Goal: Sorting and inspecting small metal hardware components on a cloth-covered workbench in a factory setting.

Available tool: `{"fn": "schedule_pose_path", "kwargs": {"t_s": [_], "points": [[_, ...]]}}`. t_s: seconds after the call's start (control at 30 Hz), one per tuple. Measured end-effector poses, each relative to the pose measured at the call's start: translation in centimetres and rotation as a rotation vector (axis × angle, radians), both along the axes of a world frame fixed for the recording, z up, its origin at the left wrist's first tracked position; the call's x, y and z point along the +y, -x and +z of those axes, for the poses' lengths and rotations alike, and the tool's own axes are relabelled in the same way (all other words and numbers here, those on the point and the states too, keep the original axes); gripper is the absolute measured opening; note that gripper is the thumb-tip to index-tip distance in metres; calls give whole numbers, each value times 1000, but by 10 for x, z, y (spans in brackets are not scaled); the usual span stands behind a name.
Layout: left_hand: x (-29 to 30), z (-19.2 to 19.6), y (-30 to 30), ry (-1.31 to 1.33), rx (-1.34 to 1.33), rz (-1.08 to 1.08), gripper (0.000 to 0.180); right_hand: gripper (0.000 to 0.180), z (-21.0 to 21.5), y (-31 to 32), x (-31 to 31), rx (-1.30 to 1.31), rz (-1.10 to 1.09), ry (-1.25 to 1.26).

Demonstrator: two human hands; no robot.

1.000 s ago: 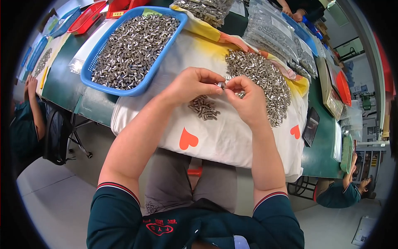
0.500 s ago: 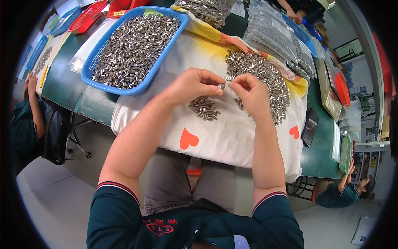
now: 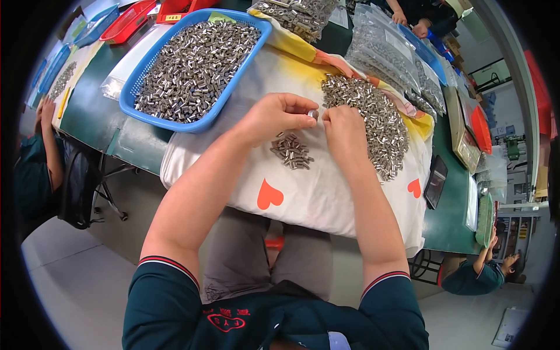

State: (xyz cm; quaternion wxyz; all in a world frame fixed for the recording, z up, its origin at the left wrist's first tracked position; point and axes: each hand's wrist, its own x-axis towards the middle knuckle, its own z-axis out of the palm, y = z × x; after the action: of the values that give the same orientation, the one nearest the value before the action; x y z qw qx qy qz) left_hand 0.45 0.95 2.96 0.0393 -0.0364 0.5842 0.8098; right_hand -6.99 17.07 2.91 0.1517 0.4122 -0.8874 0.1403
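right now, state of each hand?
Left hand: fingers pinched shut on a small metal sleeve.
Right hand: curled, fingertips at the same small metal sleeve; cannot tell whether it grips it.

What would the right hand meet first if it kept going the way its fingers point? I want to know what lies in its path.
The right hand points up and left at the left hand. It would meet the small metal piece pinched in the left fingertips almost at once; depth is hard to judge.
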Motion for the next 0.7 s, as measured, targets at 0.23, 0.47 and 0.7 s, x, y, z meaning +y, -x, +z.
{"fn": "schedule_pose_path", "kwargs": {"t_s": [0.23,0.47,0.7], "points": [[1,0,-1,10,-25,-29,31,9,23,-20,4,-924,-15,697],[1,1,-1,-73,-18,-40,29,10,22,-22,8,-1046,74,802],[0,1,-2,-87,-31,-42,30,7,26,-27,7,-852,92,613]]}}
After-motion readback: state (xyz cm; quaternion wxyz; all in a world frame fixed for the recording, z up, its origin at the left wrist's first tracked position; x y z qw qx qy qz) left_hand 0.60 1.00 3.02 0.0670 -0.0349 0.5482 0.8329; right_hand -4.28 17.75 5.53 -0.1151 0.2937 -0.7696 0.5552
